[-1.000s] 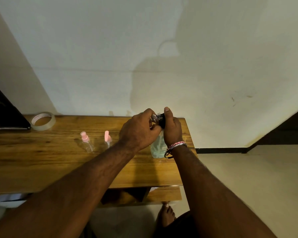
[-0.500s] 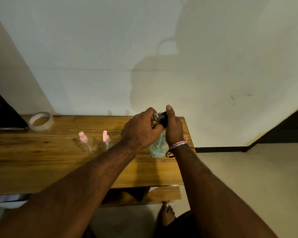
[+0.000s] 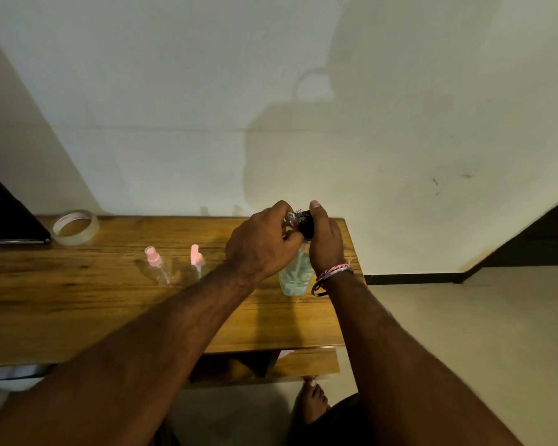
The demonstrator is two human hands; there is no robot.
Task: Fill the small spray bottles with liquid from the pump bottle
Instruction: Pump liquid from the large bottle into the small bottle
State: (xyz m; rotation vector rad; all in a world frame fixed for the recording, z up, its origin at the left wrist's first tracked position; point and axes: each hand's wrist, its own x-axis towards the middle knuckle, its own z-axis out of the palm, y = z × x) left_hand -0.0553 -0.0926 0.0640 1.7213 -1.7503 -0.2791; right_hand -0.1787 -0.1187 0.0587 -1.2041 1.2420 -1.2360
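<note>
A clear pump bottle (image 3: 295,275) with pale liquid stands near the right end of the wooden table (image 3: 78,304). My right hand (image 3: 325,241) grips its black pump head (image 3: 306,225), thumb on top. My left hand (image 3: 264,244) holds a small clear spray bottle (image 3: 292,218) up against the pump's nozzle, mouth toward it. Two more things stand to the left: a small clear spray bottle with a pink sprayer (image 3: 157,267) and a loose pink spray top (image 3: 196,260). Most of the held bottle is hidden by my fingers.
A roll of clear tape (image 3: 75,227) lies at the table's back left, beside a dark flat device (image 3: 4,217). The table's right edge is close to the pump bottle. A lower shelf (image 3: 306,362) and a bare foot (image 3: 311,402) show below.
Both hands have stayed at the pump head; they and the bottle shifted only slightly. The view has drifted a little.
</note>
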